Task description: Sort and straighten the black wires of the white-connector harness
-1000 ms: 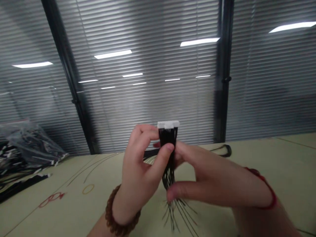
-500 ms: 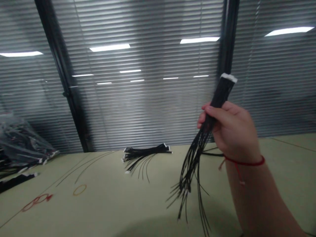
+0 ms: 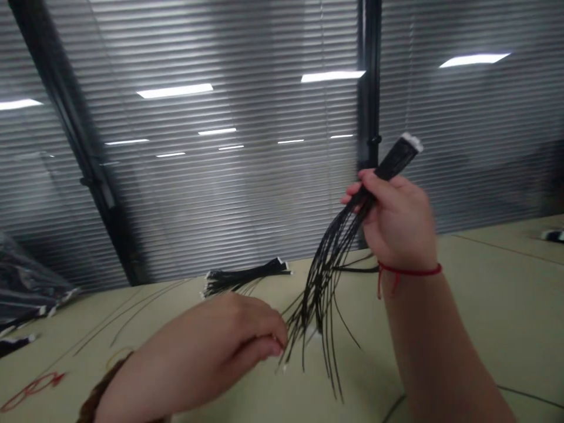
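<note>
Up at the right, my right hand (image 3: 396, 211) is closed around a black wire harness (image 3: 394, 160), just below its white connector (image 3: 413, 142). The harness slants, connector end upward, and its loose wires (image 3: 319, 282) fan downward to the left over the table. At those lower wire ends is my left hand (image 3: 247, 329), thumb and forefinger pinched together. Whether a wire lies between the fingertips is hidden. Behind it, another bundle of black harnesses (image 3: 247, 276) with white connectors lies at the back of the table, partly covered by the hand.
A clear plastic bag (image 3: 26, 276) of dark harnesses stands at the left. Nearby on the pale table (image 3: 493, 305) lie a red looped cord (image 3: 33, 390), a yellow band (image 3: 118, 356) and thin loose wires (image 3: 127, 305). Blinds (image 3: 264, 194) rise behind the table.
My left hand has come in from the lower left to the loose wire ends. My right hand still holds the harness, now tilted further. The view has turned slightly right.
</note>
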`<state>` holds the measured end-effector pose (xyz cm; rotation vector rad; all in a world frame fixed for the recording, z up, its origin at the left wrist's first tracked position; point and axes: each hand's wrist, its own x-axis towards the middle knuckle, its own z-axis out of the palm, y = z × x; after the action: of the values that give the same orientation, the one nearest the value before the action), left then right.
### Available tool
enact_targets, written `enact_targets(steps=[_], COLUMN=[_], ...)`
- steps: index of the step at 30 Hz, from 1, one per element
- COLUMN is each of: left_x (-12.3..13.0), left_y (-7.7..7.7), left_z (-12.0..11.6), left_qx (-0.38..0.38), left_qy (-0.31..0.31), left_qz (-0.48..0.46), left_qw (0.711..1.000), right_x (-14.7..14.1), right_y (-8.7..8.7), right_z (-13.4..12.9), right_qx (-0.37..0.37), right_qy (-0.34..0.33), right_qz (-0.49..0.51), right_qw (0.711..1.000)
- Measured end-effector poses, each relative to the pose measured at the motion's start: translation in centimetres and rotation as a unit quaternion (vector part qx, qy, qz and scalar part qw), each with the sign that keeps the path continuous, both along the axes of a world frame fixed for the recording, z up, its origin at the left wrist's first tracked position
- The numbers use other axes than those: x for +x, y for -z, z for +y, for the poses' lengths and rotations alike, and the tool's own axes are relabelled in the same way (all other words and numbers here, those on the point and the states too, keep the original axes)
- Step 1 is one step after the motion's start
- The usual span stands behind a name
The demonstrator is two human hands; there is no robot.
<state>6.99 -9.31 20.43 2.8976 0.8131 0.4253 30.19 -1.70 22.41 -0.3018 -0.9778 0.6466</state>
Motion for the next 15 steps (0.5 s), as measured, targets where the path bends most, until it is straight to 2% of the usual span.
enact_targets(steps=[2, 5, 7, 12, 15], left_x=[0.5, 1.2, 1.6, 2.6, 3.1], left_y=[0.0, 1.1, 1.9, 2.8, 3.2], left_z=[0.2, 0.4, 0.6, 1.8, 3.3], left_qx=[-0.003, 0.012, 0.019, -0.021, -0.087], left_qy=[-0.049, -0.112, -0.129, -0.096, -0.055], left_qz=[0.024, 0.031, 0.022, -0.084, -0.224], left_qw=[0.998, 0.993, 0.991, 0.992, 0.969], right_x=[0.4, 0.6, 0.7, 0.2, -0.4], right_y=[0.0, 0.1, 0.1, 0.2, 0.2], right_z=[0.4, 0.7, 0.7, 0.3, 0.0], right_qx=[0.021, 0.047, 0.057, 0.065, 0.055], right_qy=[0.008, 0.017, 0.018, -0.004, -0.031], right_qz=[0.036, 0.080, 0.101, 0.109, 0.093], right_qw=[0.999, 0.996, 0.993, 0.992, 0.994])
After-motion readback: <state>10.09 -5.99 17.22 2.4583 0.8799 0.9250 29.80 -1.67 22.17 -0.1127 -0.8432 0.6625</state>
